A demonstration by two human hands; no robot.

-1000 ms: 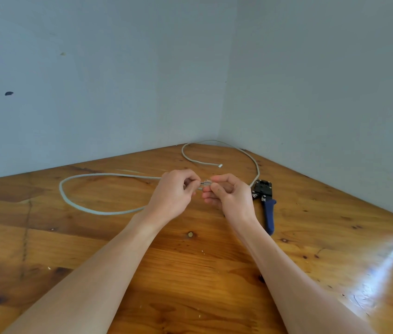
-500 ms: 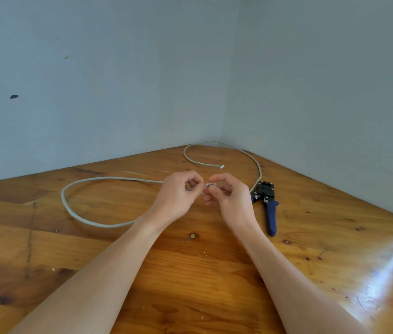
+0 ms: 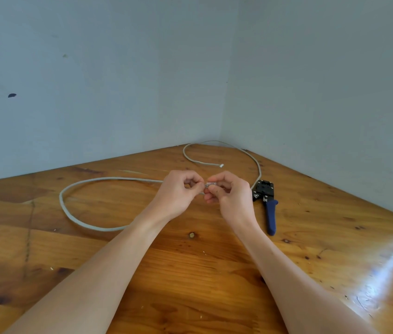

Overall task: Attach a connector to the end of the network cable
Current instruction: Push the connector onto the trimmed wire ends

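A grey network cable [image 3: 79, 221] loops across the wooden table. My left hand [image 3: 178, 197] pinches the cable's near end between thumb and forefinger. My right hand [image 3: 230, 197] pinches a small clear connector [image 3: 208, 185], held right against that cable end. The two hands meet fingertip to fingertip a little above the table. How far the wires sit inside the connector is hidden by my fingers. The cable's other end [image 3: 221, 165] lies loose near the corner, tipped with something small and white.
A crimping tool [image 3: 266, 201] with a black head and blue handle lies on the table just right of my right hand. Two pale walls meet in a corner behind the table [image 3: 190, 273]. Small bits of debris dot the wood.
Both hands have lifted slightly and the fingertips have shifted on the connector and cable end. The cable loop and the crimping tool have stayed where they were.
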